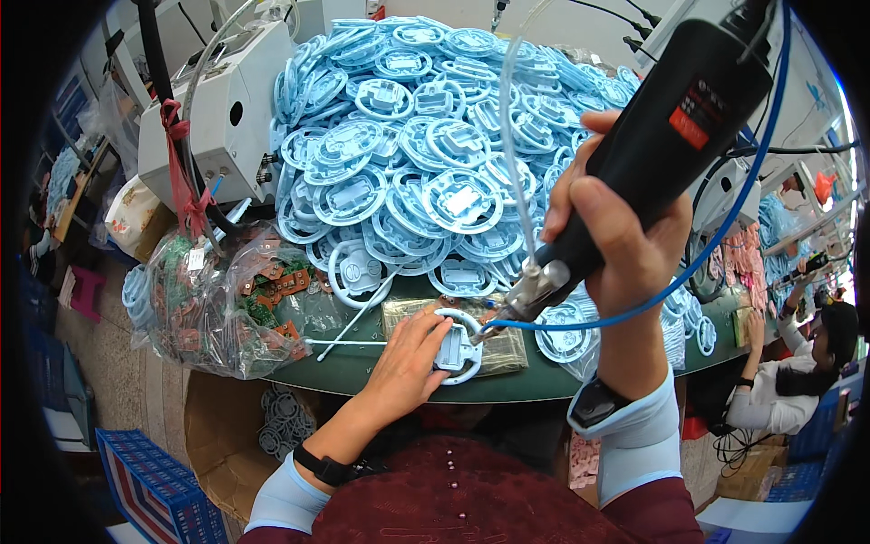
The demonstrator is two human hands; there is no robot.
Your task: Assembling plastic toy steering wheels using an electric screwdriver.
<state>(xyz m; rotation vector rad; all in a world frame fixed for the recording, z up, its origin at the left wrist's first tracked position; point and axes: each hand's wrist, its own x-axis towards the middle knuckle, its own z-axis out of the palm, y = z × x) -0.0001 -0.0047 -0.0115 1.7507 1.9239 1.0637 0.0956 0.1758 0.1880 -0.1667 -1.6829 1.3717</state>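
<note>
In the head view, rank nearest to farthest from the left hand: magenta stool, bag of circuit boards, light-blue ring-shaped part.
1. Light-blue ring-shaped part: under the left hand.
2. Bag of circuit boards: to its left.
3. Magenta stool: far left, beyond the bag.

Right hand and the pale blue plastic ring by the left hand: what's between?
In the head view, the silver metal nose of the black cylindrical power tool and a blue hose.

Smooth plastic wheel (454, 354), matt screwdriver (657, 122)
</note>
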